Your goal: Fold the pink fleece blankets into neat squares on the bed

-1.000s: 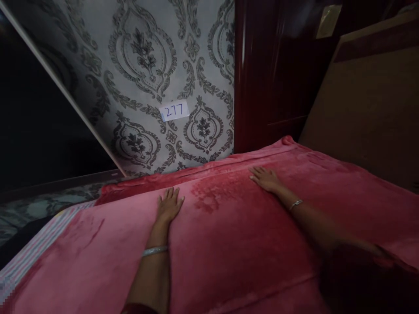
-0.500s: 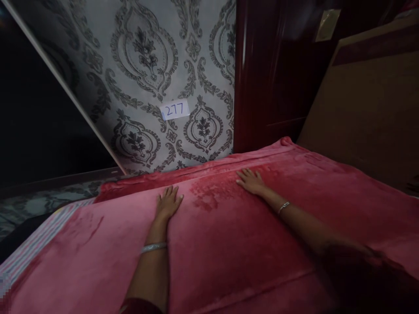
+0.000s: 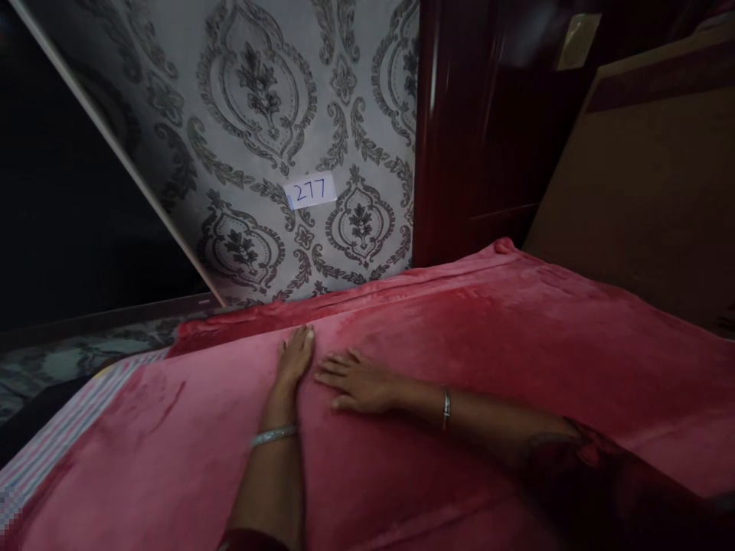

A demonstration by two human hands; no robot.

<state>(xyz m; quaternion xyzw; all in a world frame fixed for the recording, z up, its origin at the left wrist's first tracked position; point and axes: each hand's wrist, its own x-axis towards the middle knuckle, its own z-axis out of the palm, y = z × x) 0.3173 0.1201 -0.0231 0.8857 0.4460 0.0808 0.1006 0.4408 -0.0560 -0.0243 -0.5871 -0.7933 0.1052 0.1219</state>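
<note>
A plush pink-red blanket [image 3: 189, 451] is spread out before me, with darker red patches where its pile lies differently. My left hand [image 3: 296, 355] rests flat on it near the far folded edge, fingers stretched out and thumb close beside them. My right hand [image 3: 359, 381] lies palm down on the blanket just to the right, fingers spread and pointing left at my left hand. A small gap separates the two hands. Neither one grips the cloth. Both wrists carry a bracelet.
Behind the blanket stands a wall with patterned wallpaper [image 3: 253, 153] and a paper label [image 3: 311, 190] reading 277. A dark red door [image 3: 476, 138] and a large cardboard sheet [image 3: 648, 184] are at the right. A dark panel [image 3: 74, 199] leans at the left, above striped cloth [image 3: 95, 405].
My right hand has swept left and nearer across the blanket, to beside my left hand. The pile it passed over looks smoother. My left hand stays in place, its thumb drawn in.
</note>
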